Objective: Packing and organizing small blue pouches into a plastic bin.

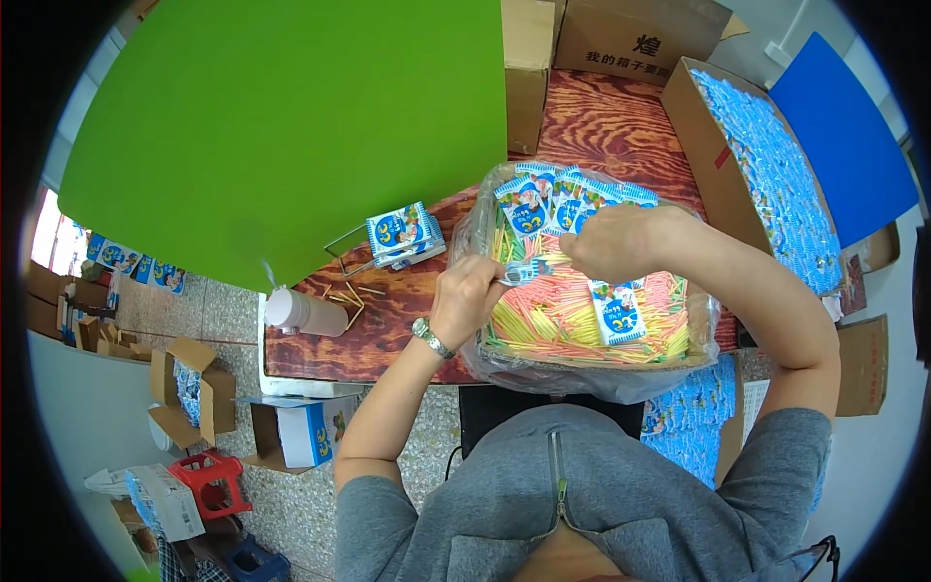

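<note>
My left hand (463, 299), with a watch at the wrist, pinches a small blue-and-white packet (525, 272) by its end. Close to the packet's other end, my right hand (621, 242) is closed around a few thin pale-yellow sticks (556, 259); its fingertips are partly hidden. Both hands are over a box lined with clear plastic (621, 385), filled with pink, yellow and green sticks (553, 320). Several printed packets (527, 206) lie on the sticks at the far side. A single packet (619, 312) rests below my right hand.
Left of the box, a wire stand (407, 254) carries stacked packets, near loose sticks (354, 303) and a pale bottle (305, 312). A green board (291, 126) covers the table's far left. At right, a large carton (703, 145) is full of blue packets. Stools and cartons stand on the floor.
</note>
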